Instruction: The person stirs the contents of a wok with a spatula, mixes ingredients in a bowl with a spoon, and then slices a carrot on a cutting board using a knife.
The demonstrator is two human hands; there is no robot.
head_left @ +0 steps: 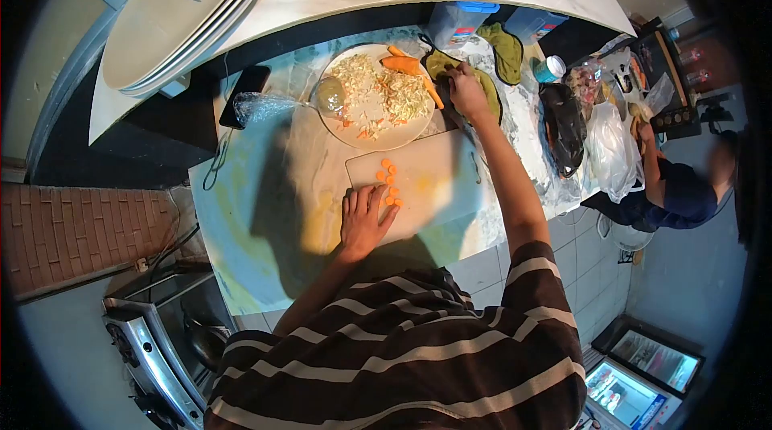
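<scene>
My left hand (363, 221) lies flat with its fingers spread on the pale cutting board (434, 181), just beside several small orange carrot slices (389, 183). My right hand (466, 92) reaches out to the right rim of a white plate (386, 140) heaped with shredded vegetables (378, 92) and carrot chunks (402, 65). Its fingers curl near a carrot stick (434, 97) and over something dark, which I cannot identify.
A stack of plates (161, 28) with a spoon and forks sits on the upper counter. A black phone (245, 92), a clear plastic bag (265, 106), a green cloth (507, 52), lidded tubs (458, 20) and bags (611, 148) surround the board. Another person (683, 189) crouches at the right. A stove (161, 341) stands lower left.
</scene>
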